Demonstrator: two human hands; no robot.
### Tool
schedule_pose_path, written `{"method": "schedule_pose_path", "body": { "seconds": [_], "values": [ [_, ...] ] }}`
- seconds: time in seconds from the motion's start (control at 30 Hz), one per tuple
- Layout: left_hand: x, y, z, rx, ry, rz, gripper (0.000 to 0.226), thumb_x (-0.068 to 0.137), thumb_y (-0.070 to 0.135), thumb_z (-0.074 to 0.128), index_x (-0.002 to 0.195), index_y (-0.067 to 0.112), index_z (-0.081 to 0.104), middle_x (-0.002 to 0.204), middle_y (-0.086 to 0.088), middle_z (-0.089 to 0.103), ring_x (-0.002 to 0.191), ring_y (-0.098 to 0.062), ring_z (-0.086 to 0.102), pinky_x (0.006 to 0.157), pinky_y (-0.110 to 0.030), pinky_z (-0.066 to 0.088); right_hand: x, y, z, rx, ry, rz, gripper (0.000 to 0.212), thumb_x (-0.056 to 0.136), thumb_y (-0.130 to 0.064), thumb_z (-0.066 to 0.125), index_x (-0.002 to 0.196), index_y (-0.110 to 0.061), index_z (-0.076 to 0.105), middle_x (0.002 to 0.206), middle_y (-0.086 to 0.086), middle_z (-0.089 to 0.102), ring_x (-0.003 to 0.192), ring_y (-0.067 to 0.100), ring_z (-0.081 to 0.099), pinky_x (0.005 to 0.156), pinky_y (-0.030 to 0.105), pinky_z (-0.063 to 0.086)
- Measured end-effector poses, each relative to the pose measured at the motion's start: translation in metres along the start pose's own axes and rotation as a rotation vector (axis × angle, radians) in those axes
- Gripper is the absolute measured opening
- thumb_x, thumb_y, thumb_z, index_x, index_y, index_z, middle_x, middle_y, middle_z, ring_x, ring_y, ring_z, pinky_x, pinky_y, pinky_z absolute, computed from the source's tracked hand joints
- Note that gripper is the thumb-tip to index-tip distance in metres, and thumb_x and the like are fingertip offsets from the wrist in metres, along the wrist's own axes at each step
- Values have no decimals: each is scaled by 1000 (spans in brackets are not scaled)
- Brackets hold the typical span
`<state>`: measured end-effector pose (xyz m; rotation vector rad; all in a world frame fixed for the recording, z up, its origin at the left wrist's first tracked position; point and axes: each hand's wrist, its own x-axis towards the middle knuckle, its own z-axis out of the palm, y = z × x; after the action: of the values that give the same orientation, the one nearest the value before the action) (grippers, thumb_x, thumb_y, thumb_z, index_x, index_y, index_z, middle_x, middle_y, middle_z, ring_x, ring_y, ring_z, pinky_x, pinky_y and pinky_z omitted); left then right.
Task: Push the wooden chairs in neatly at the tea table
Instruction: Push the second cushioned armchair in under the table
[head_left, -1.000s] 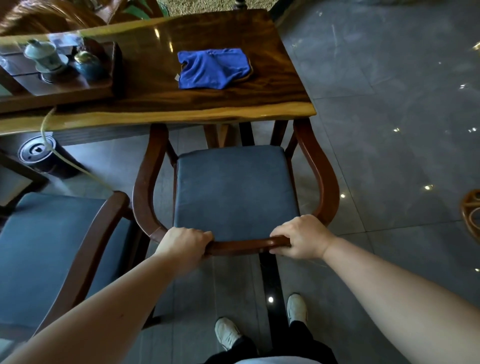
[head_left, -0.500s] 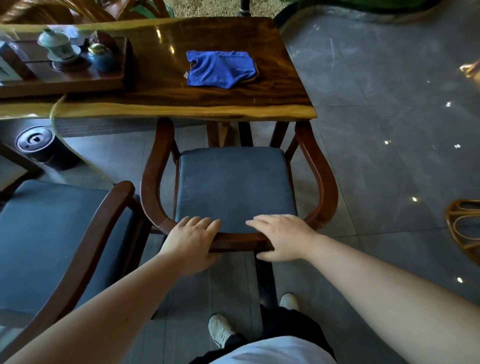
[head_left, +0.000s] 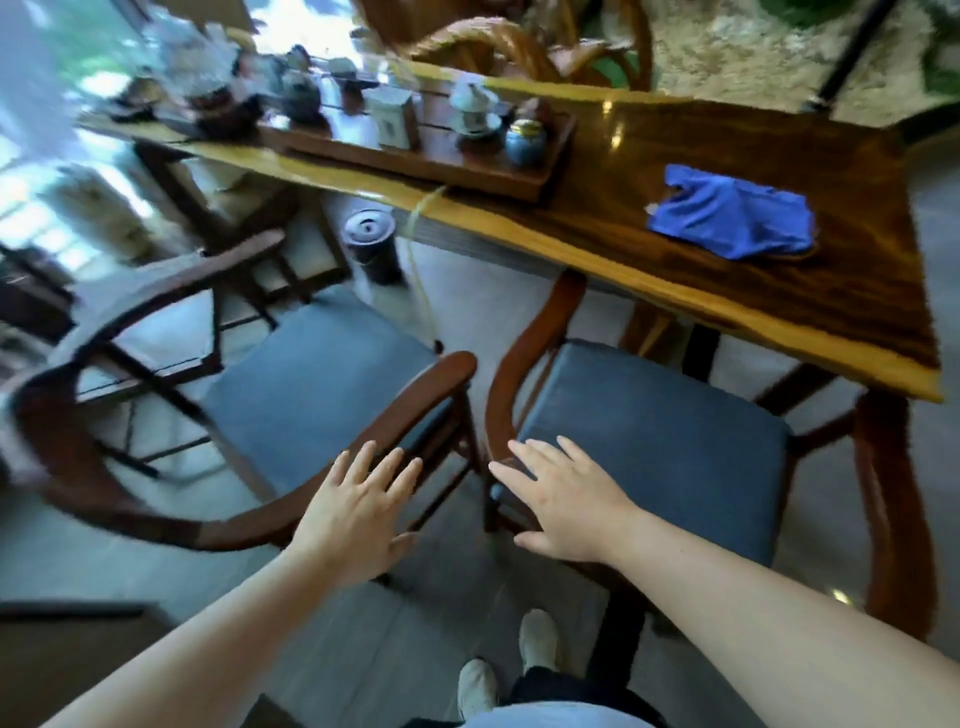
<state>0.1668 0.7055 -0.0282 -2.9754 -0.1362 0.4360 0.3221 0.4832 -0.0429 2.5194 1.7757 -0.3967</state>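
Note:
Two wooden armchairs with blue-grey cushions stand at the long wooden tea table. The right chair has its arm tips under the table edge. The left chair stands further out and is turned at an angle. My left hand is open, fingers spread, over the left chair's curved back rail near its right arm. My right hand is open too, hovering over the back left corner of the right chair. Neither hand grips anything.
On the table lie a blue cloth and a dark tea tray with cups and pots. A round dark bin sits on the floor under the table, with a thin hose beside it. My shoes are behind the chairs.
Both hands have let go of the right chair's back rail and opened. My view and hands have swung left toward the left chair.

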Motion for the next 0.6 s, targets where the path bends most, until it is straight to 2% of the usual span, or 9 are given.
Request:
{"method": "schedule_pose_path", "body": {
  "seconds": [0.17, 0.43, 0.6],
  "values": [
    [-41, -37, 16, -13, -79, -236, 88, 66, 62, 68, 136, 14, 48, 131, -12, 57, 123, -39, 49, 98, -56, 43, 59, -21, -2, -17, -46, -206, 84, 87, -58, 54, 151, -24, 11, 160, 14, 15, 145, 30, 12, 116, 50, 9],
    [-88, -84, 29, 0, -139, -355, 88, 70, 59, 67, 140, 13, 40, 138, -16, 51, 126, -37, 44, 101, -54, 39, 122, -70, -2, -37, -119, -383, 86, 87, -56, 57, 152, -24, 10, 159, 14, 16, 145, 30, 13, 116, 52, 11],
    [-110, -136, 47, 36, -162, -351, 88, 83, 59, 52, 149, 17, 11, 154, -13, 26, 139, -36, 23, 112, -52, 20, 170, -119, -1, -7, -86, -426, 90, 83, -54, 62, 151, -23, 13, 156, 13, 27, 142, 29, 22, 114, 50, 16]
  ]
}}
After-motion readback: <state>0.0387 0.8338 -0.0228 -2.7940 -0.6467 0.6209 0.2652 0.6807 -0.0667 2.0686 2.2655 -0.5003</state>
